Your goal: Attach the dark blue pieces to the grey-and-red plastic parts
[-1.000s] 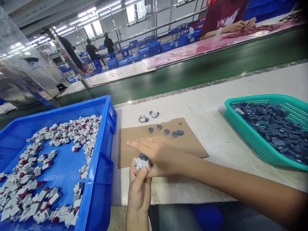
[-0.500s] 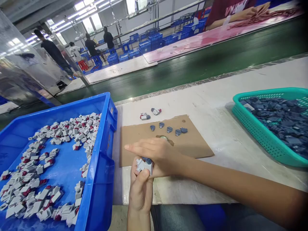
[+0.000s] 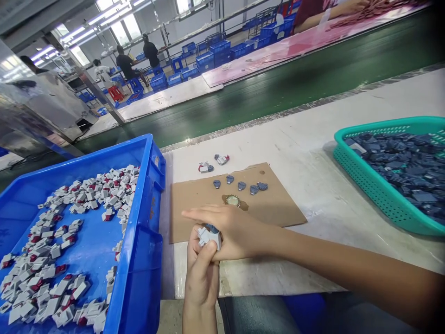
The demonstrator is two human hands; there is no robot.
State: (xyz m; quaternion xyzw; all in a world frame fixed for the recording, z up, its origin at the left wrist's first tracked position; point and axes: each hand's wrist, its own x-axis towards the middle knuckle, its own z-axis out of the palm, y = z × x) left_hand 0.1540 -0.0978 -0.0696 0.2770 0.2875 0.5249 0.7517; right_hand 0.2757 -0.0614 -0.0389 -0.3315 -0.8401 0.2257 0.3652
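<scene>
Head camera: my left hand point(image 3: 202, 279) pinches a grey plastic piece point(image 3: 210, 238); my right hand point(image 3: 241, 232), fingers outstretched, seemingly presses its dark-blue part point(image 3: 212, 228); further pressing needs steady support.

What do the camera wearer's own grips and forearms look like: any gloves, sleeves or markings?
The left grip and right grip are ungloved human hands. No sleeve, watch or marking shows on the left forearm or right forearm; some fingers are hidden.

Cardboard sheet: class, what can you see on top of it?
On the cardboard sheet lie five dark blue pieces and a round cap on a dark stain. The right hand and left hand hide part; anything there cannot be seen.
</scene>
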